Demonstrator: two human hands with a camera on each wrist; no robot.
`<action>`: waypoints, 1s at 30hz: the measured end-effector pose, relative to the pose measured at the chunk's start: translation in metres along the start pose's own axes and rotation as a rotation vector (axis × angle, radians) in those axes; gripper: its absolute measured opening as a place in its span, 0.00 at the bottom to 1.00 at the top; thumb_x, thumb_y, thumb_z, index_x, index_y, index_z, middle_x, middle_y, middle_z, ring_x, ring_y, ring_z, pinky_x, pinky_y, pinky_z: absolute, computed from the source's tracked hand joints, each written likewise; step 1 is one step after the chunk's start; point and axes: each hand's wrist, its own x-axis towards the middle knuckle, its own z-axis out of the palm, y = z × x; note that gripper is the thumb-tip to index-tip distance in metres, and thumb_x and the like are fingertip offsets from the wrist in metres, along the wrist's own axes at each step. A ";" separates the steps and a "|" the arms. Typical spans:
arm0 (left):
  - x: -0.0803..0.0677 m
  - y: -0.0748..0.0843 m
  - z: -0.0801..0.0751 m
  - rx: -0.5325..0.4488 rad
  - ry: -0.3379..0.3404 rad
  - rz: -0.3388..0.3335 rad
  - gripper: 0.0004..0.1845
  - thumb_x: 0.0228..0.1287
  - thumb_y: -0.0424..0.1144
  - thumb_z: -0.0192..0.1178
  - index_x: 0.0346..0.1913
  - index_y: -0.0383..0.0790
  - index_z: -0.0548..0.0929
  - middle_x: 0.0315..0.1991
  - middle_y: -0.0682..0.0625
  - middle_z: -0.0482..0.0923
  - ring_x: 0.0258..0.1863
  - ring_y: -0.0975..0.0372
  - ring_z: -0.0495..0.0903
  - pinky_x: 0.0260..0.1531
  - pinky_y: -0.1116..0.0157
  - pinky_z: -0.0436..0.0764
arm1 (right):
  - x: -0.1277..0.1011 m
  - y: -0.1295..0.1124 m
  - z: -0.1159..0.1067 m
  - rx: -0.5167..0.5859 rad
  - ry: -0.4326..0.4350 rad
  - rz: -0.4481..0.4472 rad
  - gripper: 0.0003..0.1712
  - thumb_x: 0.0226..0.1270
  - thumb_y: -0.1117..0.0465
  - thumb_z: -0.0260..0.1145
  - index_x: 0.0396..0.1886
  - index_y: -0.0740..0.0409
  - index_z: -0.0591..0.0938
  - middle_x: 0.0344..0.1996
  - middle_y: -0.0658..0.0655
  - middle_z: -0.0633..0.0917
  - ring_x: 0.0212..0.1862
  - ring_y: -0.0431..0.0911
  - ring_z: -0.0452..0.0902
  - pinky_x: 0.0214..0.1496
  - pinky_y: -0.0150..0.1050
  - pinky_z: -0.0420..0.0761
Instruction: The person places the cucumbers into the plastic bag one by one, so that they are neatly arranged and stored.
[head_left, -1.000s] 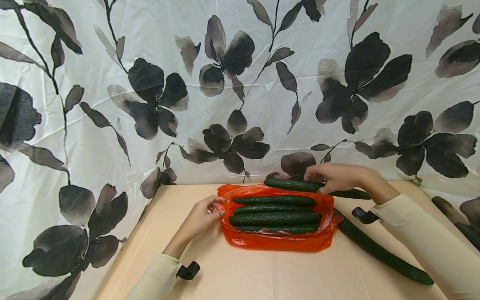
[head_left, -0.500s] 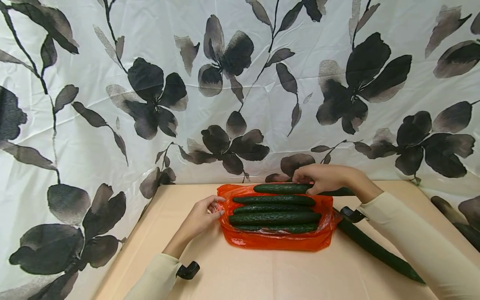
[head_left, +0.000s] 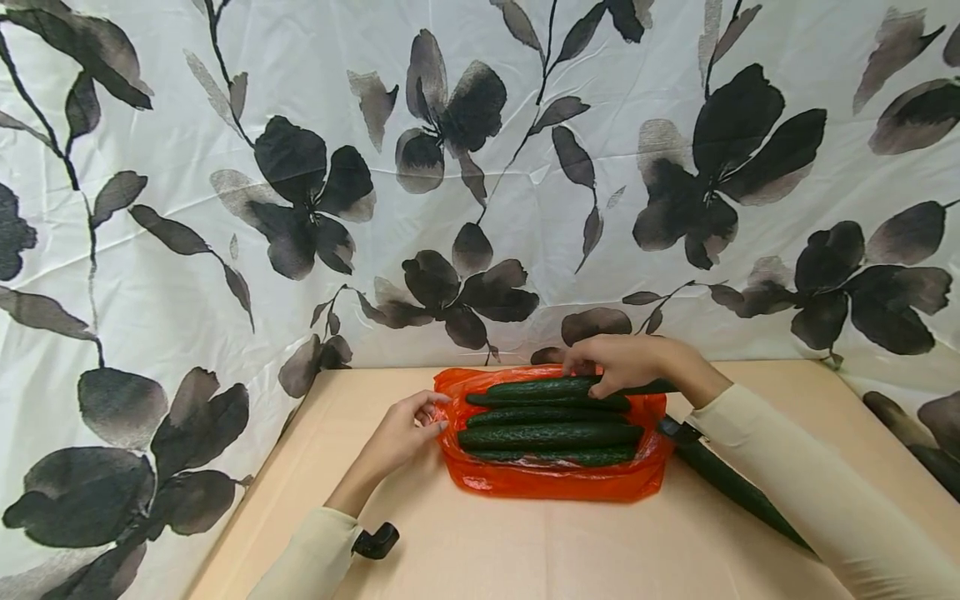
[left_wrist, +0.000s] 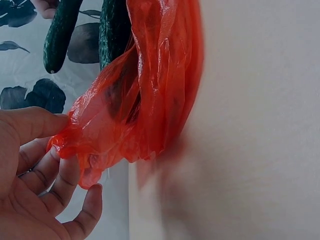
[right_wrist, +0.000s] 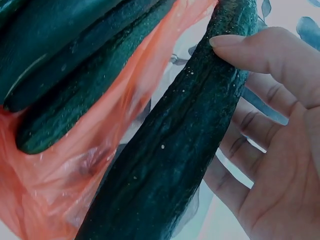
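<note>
My right hand (head_left: pixel 626 363) grips a long dark green cucumber (head_left: pixel 542 388) above the far edge of a red plastic bag (head_left: pixel 551 486). In the right wrist view the thumb lies on one side of that cucumber (right_wrist: pixel 165 135) and the fingers on the other. Several cucumbers (head_left: pixel 551 436) lie side by side in the bag's opening. At the bag's left end, my left hand (head_left: pixel 402 429) pinches the bag's edge; the left wrist view has the thumb and fingers on the gathered red plastic (left_wrist: pixel 65 142).
Another long cucumber (head_left: pixel 731 479) lies slantwise on the beige table (head_left: pixel 480 550) to the right of the bag, partly hidden by the right sleeve (head_left: pixel 795 475). A white cloth with dark flowers (head_left: pixel 570 225) hangs behind the table.
My right hand has moved left with its cucumber, from beyond the bag's right end to over its far side. The left hand has kept its place on the bag.
</note>
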 end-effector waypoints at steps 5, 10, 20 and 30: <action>-0.002 -0.001 -0.001 -0.001 -0.010 -0.003 0.18 0.61 0.27 0.68 0.55 0.34 0.83 0.33 0.50 0.78 0.32 0.61 0.76 0.31 0.70 0.74 | 0.008 -0.008 0.007 -0.001 -0.020 -0.003 0.22 0.64 0.63 0.71 0.57 0.51 0.81 0.48 0.47 0.82 0.47 0.43 0.77 0.53 0.47 0.79; -0.003 -0.001 -0.002 -0.006 -0.009 -0.008 0.18 0.61 0.27 0.69 0.55 0.35 0.83 0.34 0.50 0.78 0.33 0.61 0.76 0.31 0.70 0.75 | 0.016 -0.017 0.013 0.011 -0.034 0.007 0.22 0.64 0.62 0.72 0.57 0.50 0.81 0.49 0.47 0.82 0.47 0.44 0.77 0.55 0.48 0.80; -0.006 -0.001 -0.005 -0.014 -0.024 -0.016 0.18 0.61 0.28 0.69 0.55 0.36 0.83 0.34 0.50 0.78 0.33 0.60 0.76 0.31 0.70 0.74 | 0.028 -0.028 0.021 0.009 -0.047 0.028 0.23 0.64 0.61 0.73 0.59 0.50 0.80 0.51 0.48 0.81 0.52 0.47 0.77 0.58 0.47 0.78; -0.009 -0.002 -0.007 -0.018 -0.028 -0.007 0.18 0.61 0.28 0.69 0.54 0.39 0.84 0.34 0.51 0.78 0.33 0.60 0.76 0.32 0.70 0.75 | 0.039 -0.036 0.029 0.017 -0.050 0.008 0.23 0.65 0.60 0.73 0.59 0.50 0.81 0.51 0.46 0.82 0.53 0.45 0.77 0.60 0.47 0.79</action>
